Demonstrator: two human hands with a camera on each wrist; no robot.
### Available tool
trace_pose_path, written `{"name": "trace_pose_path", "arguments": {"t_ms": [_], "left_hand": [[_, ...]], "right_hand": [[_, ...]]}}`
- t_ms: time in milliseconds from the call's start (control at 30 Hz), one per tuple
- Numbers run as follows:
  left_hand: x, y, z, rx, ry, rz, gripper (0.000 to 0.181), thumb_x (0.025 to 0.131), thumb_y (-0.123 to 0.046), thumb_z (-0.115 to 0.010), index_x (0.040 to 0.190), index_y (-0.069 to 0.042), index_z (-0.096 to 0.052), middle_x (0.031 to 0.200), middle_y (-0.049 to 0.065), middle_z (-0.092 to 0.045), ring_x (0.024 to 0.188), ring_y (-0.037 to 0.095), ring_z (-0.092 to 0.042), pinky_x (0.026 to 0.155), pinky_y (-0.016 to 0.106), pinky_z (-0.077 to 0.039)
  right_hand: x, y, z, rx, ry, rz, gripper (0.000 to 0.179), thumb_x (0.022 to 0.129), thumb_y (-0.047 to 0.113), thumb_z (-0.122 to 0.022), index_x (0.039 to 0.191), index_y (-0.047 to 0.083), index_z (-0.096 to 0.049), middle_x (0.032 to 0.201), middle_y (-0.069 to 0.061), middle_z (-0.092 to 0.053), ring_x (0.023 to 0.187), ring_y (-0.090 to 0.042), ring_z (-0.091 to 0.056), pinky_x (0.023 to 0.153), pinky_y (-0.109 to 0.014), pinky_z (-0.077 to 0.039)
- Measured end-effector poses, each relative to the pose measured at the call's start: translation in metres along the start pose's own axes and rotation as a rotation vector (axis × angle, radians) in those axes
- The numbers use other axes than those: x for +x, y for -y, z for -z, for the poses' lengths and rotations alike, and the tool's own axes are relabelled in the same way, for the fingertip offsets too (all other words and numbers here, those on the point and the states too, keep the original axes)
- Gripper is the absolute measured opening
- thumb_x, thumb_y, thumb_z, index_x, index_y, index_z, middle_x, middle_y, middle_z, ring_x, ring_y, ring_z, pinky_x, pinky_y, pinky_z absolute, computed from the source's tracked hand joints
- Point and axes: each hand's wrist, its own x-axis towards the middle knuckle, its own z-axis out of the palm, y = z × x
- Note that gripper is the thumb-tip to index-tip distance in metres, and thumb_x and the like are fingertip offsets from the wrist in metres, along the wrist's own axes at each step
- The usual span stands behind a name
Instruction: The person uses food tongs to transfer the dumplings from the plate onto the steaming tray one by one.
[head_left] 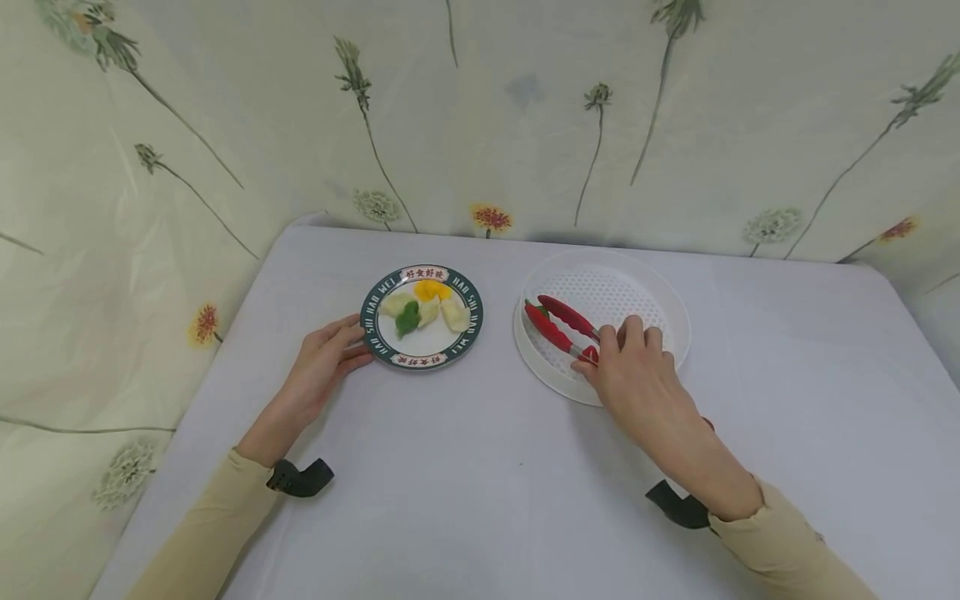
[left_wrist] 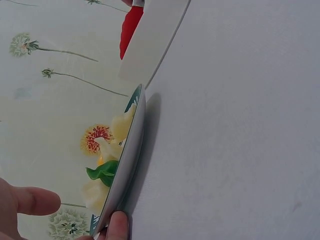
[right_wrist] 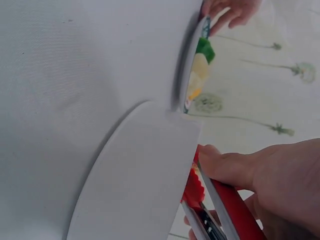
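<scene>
My left hand is at the left rim of a small round plate with a green lettered border. In the left wrist view the fingers touch the plate's rim from below, and the thumb stands apart from it. Pale, yellow and green food pieces lie on the plate. My right hand grips red-tipped tongs by the handles, over a round white perforated tray. A small green bit shows between the tong tips; I cannot tell what it is.
Both the plate and the tray stand on a table with a white cloth. The tray is to the right of the plate, with a gap between them. Behind the table hangs a curtain printed with flowers.
</scene>
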Motion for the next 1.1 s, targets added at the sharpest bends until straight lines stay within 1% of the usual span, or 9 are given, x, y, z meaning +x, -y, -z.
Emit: {"name": "trace_pose_path", "arguments": {"t_ms": [200, 333, 500, 633, 733, 833, 967, 1033, 1100], "left_hand": [[-0.001, 0.001, 0.001, -0.005, -0.003, 0.002, 0.064, 0.114, -0.023, -0.044, 0.171, -0.001, -0.022, 0.164, 0.023, -0.043, 0.127, 0.016, -0.058, 0.107, 0.015, -0.058], [-0.002, 0.000, 0.000, -0.008, 0.000, -0.003, 0.065, 0.114, -0.024, -0.044, 0.171, -0.002, -0.022, 0.165, 0.022, -0.042, 0.131, 0.019, -0.058, 0.107, 0.014, -0.058], [-0.002, 0.001, 0.000, -0.014, 0.002, -0.015, 0.064, 0.114, -0.024, -0.043, 0.171, -0.002, -0.023, 0.165, 0.022, -0.042, 0.134, 0.021, -0.056, 0.107, 0.014, -0.058], [-0.002, 0.001, 0.000, -0.014, 0.002, -0.017, 0.064, 0.114, -0.024, -0.044, 0.171, -0.002, -0.023, 0.165, 0.022, -0.042, 0.131, 0.019, -0.057, 0.107, 0.014, -0.058], [-0.002, 0.001, 0.000, -0.013, 0.003, -0.022, 0.064, 0.114, -0.024, -0.044, 0.171, -0.002, -0.023, 0.164, 0.022, -0.043, 0.130, 0.018, -0.058, 0.107, 0.014, -0.058], [-0.002, 0.001, 0.000, -0.012, 0.006, -0.028, 0.064, 0.114, -0.025, -0.044, 0.171, -0.003, -0.023, 0.165, 0.022, -0.043, 0.131, 0.019, -0.057, 0.109, 0.015, -0.058], [-0.003, 0.000, 0.000, -0.015, 0.005, -0.024, 0.065, 0.114, -0.024, -0.045, 0.171, -0.003, -0.022, 0.166, 0.021, -0.041, 0.131, 0.019, -0.057, 0.110, 0.015, -0.057], [-0.003, 0.000, 0.000, -0.013, 0.003, -0.021, 0.064, 0.114, -0.024, -0.044, 0.171, -0.003, -0.022, 0.167, 0.021, -0.041, 0.131, 0.019, -0.057, 0.110, 0.016, -0.057], [-0.004, 0.000, 0.001, -0.009, 0.003, -0.021, 0.064, 0.115, -0.024, -0.044, 0.171, -0.002, -0.022, 0.166, 0.021, -0.042, 0.130, 0.018, -0.057, 0.111, 0.016, -0.057]], "right_hand": [[-0.001, -0.001, -0.004, -0.037, 0.012, 0.020, 0.045, 0.094, 0.023, -0.085, 0.099, -0.013, -0.057, 0.086, -0.023, -0.049, 0.069, -0.031, -0.040, 0.046, -0.030, -0.034], [0.000, -0.001, -0.005, -0.051, 0.007, 0.025, 0.048, 0.093, 0.025, -0.086, 0.095, -0.012, -0.056, 0.084, -0.022, -0.047, 0.068, -0.030, -0.038, 0.047, -0.031, -0.032], [0.001, 0.000, -0.004, -0.062, -0.006, 0.015, 0.053, 0.091, 0.028, -0.088, 0.098, -0.015, -0.058, 0.085, -0.023, -0.049, 0.071, -0.032, -0.041, 0.048, -0.032, -0.034], [0.003, 0.001, 0.001, -0.066, -0.007, 0.004, 0.054, 0.092, 0.028, -0.087, 0.101, -0.018, -0.059, 0.087, -0.025, -0.050, 0.073, -0.034, -0.043, 0.048, -0.035, -0.038], [0.005, 0.001, 0.008, -0.046, 0.003, -0.022, 0.054, 0.093, 0.028, -0.085, 0.102, -0.018, -0.058, 0.089, -0.026, -0.050, 0.076, -0.037, -0.045, 0.048, -0.038, -0.041], [0.007, 0.001, 0.014, -0.016, -0.030, -0.045, 0.055, 0.094, 0.027, -0.085, 0.104, -0.019, -0.057, 0.091, -0.028, -0.049, 0.077, -0.038, -0.044, 0.048, -0.038, -0.041], [0.010, 0.005, 0.019, 0.008, -0.069, -0.039, 0.058, 0.094, 0.028, -0.085, 0.107, -0.020, -0.056, 0.094, -0.029, -0.049, 0.078, -0.039, -0.043, 0.048, -0.038, -0.038], [0.011, 0.009, 0.020, 0.012, -0.047, -0.032, 0.060, 0.094, 0.031, -0.085, 0.109, -0.020, -0.056, 0.096, -0.030, -0.050, 0.080, -0.040, -0.044, 0.049, -0.040, -0.040], [0.012, 0.015, 0.020, 0.013, -0.007, -0.031, 0.063, 0.093, 0.033, -0.085, 0.112, -0.020, -0.057, 0.099, -0.030, -0.052, 0.083, -0.040, -0.046, 0.052, -0.042, -0.045]]}}
